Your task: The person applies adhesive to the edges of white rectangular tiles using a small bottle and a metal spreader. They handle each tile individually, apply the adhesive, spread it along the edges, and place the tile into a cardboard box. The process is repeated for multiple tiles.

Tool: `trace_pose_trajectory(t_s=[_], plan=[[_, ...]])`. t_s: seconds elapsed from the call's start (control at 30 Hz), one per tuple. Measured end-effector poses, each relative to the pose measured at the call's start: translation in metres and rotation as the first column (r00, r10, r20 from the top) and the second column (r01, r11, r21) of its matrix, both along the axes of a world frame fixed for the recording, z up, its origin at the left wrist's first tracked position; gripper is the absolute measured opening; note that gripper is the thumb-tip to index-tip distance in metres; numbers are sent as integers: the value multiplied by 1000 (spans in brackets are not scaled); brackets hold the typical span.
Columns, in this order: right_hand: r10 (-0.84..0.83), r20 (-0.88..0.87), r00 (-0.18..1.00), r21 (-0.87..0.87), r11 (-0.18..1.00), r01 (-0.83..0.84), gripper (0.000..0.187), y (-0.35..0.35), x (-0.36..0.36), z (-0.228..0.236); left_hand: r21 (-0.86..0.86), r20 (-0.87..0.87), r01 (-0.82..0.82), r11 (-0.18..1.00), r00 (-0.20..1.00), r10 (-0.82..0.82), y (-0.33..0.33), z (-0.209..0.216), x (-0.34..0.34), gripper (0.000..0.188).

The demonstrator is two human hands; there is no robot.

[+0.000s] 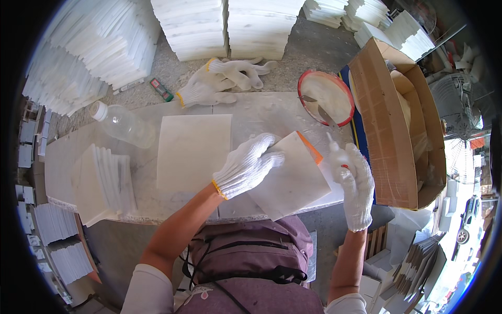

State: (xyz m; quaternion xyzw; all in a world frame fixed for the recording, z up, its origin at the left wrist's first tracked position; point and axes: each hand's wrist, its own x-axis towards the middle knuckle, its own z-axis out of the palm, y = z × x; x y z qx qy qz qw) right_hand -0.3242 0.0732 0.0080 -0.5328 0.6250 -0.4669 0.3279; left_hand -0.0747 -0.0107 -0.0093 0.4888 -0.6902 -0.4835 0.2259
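Note:
My left hand, in a white knit glove, is closed on the edge of a square white stone tile, thumb on its face. The tile is turned askew near the table's front edge. An orange strip shows along its far right edge; the rest of that strip is hidden. To the right of the tile, my gloved right hand is wrapped round a small white squeeze bottle with its thin nozzle pointing up and away. Another white tile lies flat left of my left hand.
Several upright tiles and a clear plastic bottle occupy the table's left. Beyond lie spare gloves and a small green-red box. A red-rimmed dish with a blade stands beside a cardboard box. Tall tile stacks line the back.

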Motion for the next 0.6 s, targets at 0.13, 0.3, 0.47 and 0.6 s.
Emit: trace_pose_trajectory(t_s=[0.13, 0.3, 0.47, 0.6], plan=[[61, -74, 995, -9, 998, -62, 46, -12, 5, 10, -27, -29, 6, 1000, 1000, -7, 0, -6, 1, 38], [100, -40, 994, 9, 995, -100, 46, -24, 15, 26, -53, -35, 21, 998, 999, -23, 0, -4, 1, 37], [110, -12, 994, 46, 993, -109, 45, -31, 21, 27, -66, -23, 29, 997, 999, -31, -2, -6, 1, 37], [115, -20, 993, 34, 993, -114, 45, -33, 20, 23, -66, -22, 28, 997, 999, -29, -1, -4, 0, 37]])
